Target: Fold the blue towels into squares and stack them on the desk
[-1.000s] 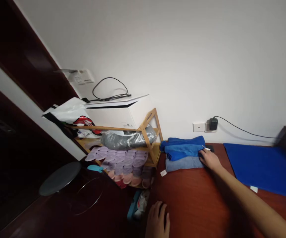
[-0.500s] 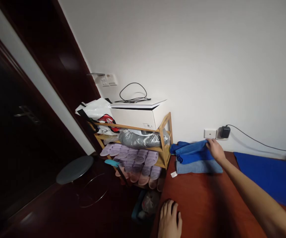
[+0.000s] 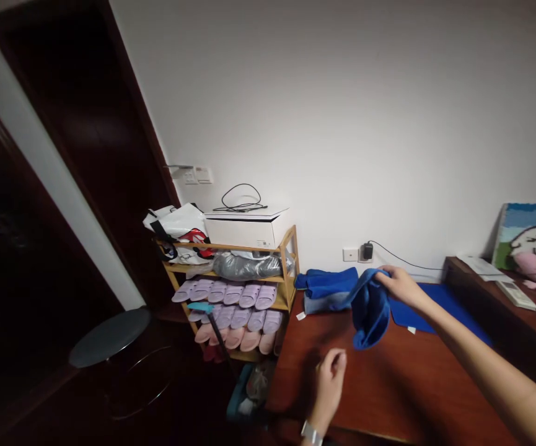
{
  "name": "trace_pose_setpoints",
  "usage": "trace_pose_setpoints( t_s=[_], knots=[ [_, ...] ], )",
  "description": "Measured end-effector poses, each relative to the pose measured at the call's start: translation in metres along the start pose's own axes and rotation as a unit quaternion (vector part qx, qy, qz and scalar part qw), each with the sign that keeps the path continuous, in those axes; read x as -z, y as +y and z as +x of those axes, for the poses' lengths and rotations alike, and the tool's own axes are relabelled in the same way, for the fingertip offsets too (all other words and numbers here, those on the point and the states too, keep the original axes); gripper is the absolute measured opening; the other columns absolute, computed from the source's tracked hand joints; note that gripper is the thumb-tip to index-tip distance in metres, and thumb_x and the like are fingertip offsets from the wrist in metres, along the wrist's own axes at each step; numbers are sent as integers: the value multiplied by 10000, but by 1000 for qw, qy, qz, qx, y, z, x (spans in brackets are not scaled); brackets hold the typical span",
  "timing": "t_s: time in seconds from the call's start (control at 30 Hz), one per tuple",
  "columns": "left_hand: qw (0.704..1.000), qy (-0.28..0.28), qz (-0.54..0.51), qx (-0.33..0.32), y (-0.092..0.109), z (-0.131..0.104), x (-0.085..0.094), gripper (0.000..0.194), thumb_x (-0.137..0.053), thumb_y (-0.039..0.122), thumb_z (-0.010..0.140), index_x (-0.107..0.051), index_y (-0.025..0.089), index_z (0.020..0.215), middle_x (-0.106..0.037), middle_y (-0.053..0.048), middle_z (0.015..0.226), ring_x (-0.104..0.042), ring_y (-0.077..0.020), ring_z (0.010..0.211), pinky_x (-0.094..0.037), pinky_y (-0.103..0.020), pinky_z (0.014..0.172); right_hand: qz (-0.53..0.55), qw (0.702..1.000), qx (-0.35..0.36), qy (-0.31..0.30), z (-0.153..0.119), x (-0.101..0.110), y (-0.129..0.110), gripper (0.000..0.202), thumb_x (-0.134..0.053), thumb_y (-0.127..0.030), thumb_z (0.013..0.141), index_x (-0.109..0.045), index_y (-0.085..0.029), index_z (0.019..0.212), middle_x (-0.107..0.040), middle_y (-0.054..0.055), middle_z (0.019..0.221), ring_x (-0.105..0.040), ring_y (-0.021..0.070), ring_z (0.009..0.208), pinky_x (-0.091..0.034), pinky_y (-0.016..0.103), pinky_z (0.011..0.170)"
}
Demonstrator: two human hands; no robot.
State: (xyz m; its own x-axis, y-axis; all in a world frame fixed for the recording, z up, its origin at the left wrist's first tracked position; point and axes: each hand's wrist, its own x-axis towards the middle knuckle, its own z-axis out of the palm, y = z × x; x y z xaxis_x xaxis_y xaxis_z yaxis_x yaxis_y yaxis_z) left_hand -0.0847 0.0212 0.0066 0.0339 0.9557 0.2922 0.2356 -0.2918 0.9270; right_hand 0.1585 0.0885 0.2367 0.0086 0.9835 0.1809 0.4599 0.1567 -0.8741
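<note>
A blue towel (image 3: pixel 370 313) hangs in loose folds from my right hand (image 3: pixel 398 285), whose fingers pinch its upper edge above the red-brown table. Behind it, against the wall, lies a stack of folded blue towels (image 3: pixel 330 285), the lowest a paler grey-blue with a white tag. My left hand (image 3: pixel 330 381) is raised over the table's front left part, its fingers curled together and nothing visible in them; a silver watch band is on the wrist. To the right, a blue towel (image 3: pixel 428 303) is spread flat on the table (image 3: pixel 407 378).
Left of the table stands a wooden rack (image 3: pixel 290 266) with slippers (image 3: pixel 233 316), a white box (image 3: pixel 244 230) and a bag. A round stool (image 3: pixel 109 337) is near the door. A raised dark surface at right holds a remote-like device (image 3: pixel 516 295) and a picture (image 3: pixel 535 238).
My right hand has lifted a blue towel off the stack and brought it forward. My left hand has risen from the table edge and its fingers have curled. The view has shifted right.
</note>
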Motion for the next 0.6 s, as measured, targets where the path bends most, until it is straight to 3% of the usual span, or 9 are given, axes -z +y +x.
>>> trace_pose_setpoints(
  t_s=[0.1,0.2,0.33,0.47,0.53,0.6],
  knots=[
    [983,10,-177,37,77,-11,-37,536,-538,662,958,-725,217,1191,-758,-114,1174,-690,-272,1099,-544,-388,984,22,999,-12,-27,-47,-2,-5,326,-592,-509,796,-646,-188,798,-498,-75,488,-404,87,409,-295,229,418],
    [962,-2,-258,91,121,-25,-47,675,-637,746,856,-706,190,1232,-746,-131,1195,-694,-285,1087,-542,-394,982,44,998,-20,-31,-92,-2,-9,370,-590,-560,815,-648,-195,833,-517,-77,489,-445,95,386,-330,226,397],
    [955,-17,-270,122,156,-48,-39,719,-689,767,802,-693,216,1263,-682,-140,1364,-646,-310,1229,-533,-394,1007,97,994,-18,-47,-145,-5,-11,429,-564,-632,858,-621,-207,850,-541,-73,489,-468,102,353,-336,225,370],
    [959,-91,-260,67,194,-66,-34,537,-731,667,838,-662,215,1119,-774,-93,1042,-738,-254,945,-582,-350,840,158,986,-18,-59,-182,-12,-14,424,-593,-652,861,-591,-229,829,-540,-76,467,-497,120,353,-345,232,358],
    [966,-93,-241,32,204,-70,-34,507,-720,648,858,-615,220,1107,-762,-52,914,-730,-222,806,-584,-332,747,179,982,-18,-65,-194,-12,-16,434,-581,-662,867,-590,-234,795,-577,-55,468,-530,138,371,-391,249,379],
    [977,-67,-202,-3,205,-72,-33,498,-698,636,879,-593,223,1137,-748,-42,922,-719,-212,808,-583,-334,752,192,978,-18,-78,-202,-8,-18,479,-531,-680,884,-605,-227,748,-626,-17,477,-554,155,385,-439,274,410]
  ],
)
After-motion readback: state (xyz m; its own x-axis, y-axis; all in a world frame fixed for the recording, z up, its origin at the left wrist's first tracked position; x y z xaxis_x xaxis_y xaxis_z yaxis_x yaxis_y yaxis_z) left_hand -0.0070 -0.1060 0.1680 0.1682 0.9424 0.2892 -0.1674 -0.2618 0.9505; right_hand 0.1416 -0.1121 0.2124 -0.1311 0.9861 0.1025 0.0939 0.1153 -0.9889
